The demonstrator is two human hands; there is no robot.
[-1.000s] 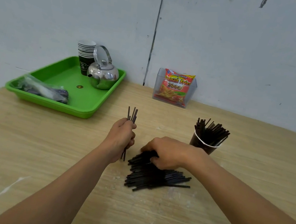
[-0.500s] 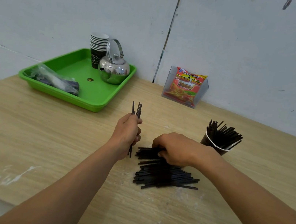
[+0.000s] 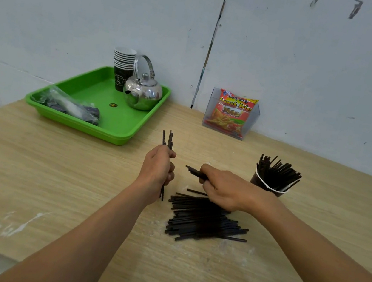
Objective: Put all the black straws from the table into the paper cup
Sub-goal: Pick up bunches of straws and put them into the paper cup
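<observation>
A pile of black straws (image 3: 202, 219) lies on the wooden table (image 3: 53, 181) in front of me. My left hand (image 3: 157, 172) is shut on a few black straws held upright, their tips sticking out above my fist. Just right of it, my right hand (image 3: 226, 189) is lifted above the pile and grips a small bunch of straws that points left. The paper cup (image 3: 266, 185) stands to the right of my right hand, with many black straws fanning out of it.
A green tray (image 3: 119, 128) at the back left holds a steel kettle (image 3: 142, 92), a stack of paper cups (image 3: 122, 67) and a plastic bag (image 3: 69, 106). A snack packet in a clear holder (image 3: 232, 114) stands by the wall.
My right hand has lifted off the pile with a small bunch of straws in its fingers. My left hand still holds its straws upright. The camera view has shifted slightly.
</observation>
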